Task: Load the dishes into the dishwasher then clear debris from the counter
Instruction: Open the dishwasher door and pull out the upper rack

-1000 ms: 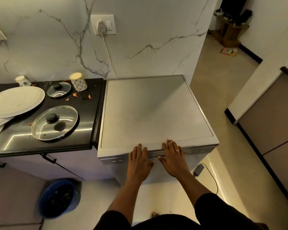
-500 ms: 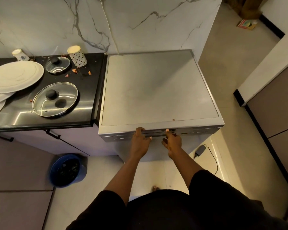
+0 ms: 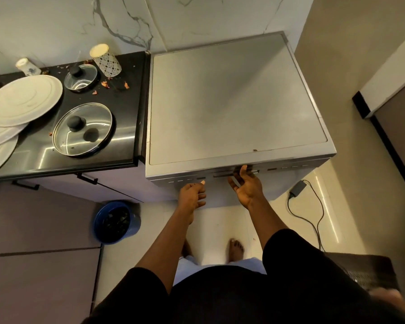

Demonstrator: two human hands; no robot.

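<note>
Steel-grey dishwasher (image 3: 232,97) stands against the counter's (image 3: 124,136) right edge, apparently unopened, so nothing seems loaded yet. On the black counter sit plates (image 3: 26,99), two glass lids (image 3: 83,129), two cups (image 3: 105,59) and, along its back edge, debris (image 3: 105,84). The right hand (image 3: 246,185) reaches palm-up to the dishwasher's handle slot (image 3: 222,176), grip unclear; the left hand (image 3: 193,195) hangs beside it, loosely curled, empty.

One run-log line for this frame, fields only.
right hand fingertips at grey dishwasher handle slot | left hand free, near front | white round plates on black counter
</note>
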